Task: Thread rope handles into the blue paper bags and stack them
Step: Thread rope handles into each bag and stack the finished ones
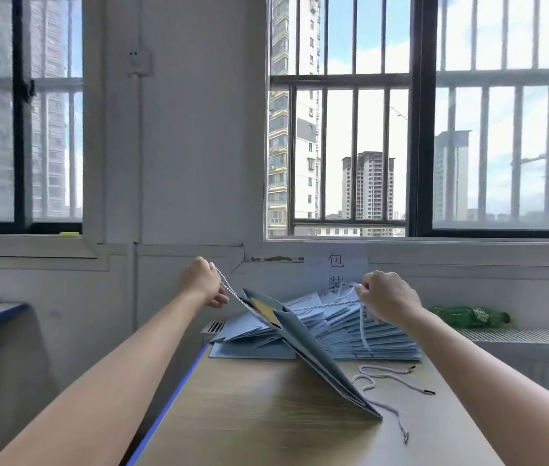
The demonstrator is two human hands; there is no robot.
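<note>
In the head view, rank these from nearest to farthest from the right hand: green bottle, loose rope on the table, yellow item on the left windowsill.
1. Green bottle, just right of the right hand.
2. Loose rope, below it on the table.
3. Yellow item, far left sill.

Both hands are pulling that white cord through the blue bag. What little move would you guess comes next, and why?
Probably lay the tilted blue paper bag onto the fanned stack of blue bags: the left hand and right hand hold the twisted white rope taut through its top, seemingly threaded.
</note>
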